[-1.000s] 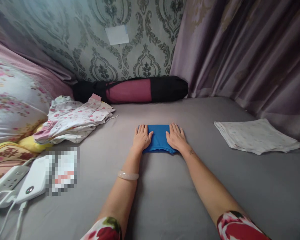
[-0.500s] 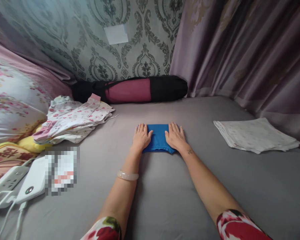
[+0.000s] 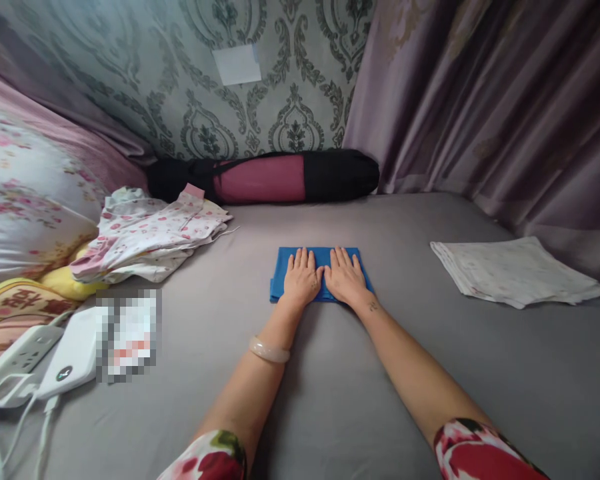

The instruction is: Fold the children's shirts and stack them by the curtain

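A blue folded cloth or garment [image 3: 279,275] lies flat on the grey bed sheet [image 3: 340,393], a compact rectangle in the middle of the view. Both my hands rest on top of it, palms down. My left hand [image 3: 303,277] covers its left-centre part, fingers stretched out. Close beside it, my right hand [image 3: 346,277] lies flat on the right part, its thumb near the left thumb. The cloth's edges show at the left, at the back and between the hands; much of its surface is hidden under them.
At the right lies a folded pale cloth [image 3: 520,270]. Patterned clothes [image 3: 155,233] are heaped at the left, by a floral pillow [image 3: 25,193]. A power strip [image 3: 23,363] and a white power bank [image 3: 77,353] with cables lie front left. A black-and-pink bag [image 3: 260,179] spans the back.
My hands have slid inward from the blue cloth's two sides to its middle, thumbs now nearly meeting. The cloth's left edge has come into sight. The view has shifted slightly.
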Motion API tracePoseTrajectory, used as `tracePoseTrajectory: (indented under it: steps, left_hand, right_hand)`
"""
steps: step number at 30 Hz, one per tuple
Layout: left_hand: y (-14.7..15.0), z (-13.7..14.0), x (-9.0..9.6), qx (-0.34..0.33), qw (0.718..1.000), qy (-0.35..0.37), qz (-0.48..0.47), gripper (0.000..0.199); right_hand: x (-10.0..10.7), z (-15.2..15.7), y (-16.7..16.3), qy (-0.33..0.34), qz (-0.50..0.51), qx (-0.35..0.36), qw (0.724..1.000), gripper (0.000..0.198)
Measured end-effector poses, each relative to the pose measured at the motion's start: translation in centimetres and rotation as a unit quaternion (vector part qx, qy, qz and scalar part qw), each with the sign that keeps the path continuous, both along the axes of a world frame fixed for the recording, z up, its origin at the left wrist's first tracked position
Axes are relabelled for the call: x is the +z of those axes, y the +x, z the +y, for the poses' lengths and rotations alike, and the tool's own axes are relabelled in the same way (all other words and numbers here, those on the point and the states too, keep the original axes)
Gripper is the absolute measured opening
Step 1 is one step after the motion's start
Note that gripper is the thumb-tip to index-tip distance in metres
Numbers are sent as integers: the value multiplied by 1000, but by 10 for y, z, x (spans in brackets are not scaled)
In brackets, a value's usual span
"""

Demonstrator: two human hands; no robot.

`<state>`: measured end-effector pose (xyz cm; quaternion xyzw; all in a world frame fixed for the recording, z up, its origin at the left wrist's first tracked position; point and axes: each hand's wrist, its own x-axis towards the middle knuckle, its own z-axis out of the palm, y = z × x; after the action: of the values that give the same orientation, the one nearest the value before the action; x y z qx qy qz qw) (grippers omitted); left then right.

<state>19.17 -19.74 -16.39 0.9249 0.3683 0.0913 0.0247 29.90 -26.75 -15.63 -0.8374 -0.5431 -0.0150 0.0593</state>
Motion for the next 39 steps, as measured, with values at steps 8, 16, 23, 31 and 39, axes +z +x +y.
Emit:
tracePoseTrajectory:
  steps: [8, 16, 23, 31, 39]
  left_hand:
    - [-1, 7, 7, 3, 990, -69, -127, 48]
    - [-19, 46, 17, 152, 808, -198, -533, 30]
    - [-35, 61, 17, 235, 586, -381, -676, 26]
    - [-43, 72, 17, 266, 433, -446, -737, 19]
    - [-48, 74, 20, 273, 356, -472, -759, 18]
  right_hand:
    - [4, 3, 1, -21, 11, -3, 1000, 61]
    - [16, 25, -32, -3, 54, 32, 998, 61]
    - [1, 31, -36, -12, 59, 18, 998, 62]
    - [4, 33, -38, -19, 68, 11, 997, 62]
    - [10, 56, -67, 28, 82, 16, 996, 63]
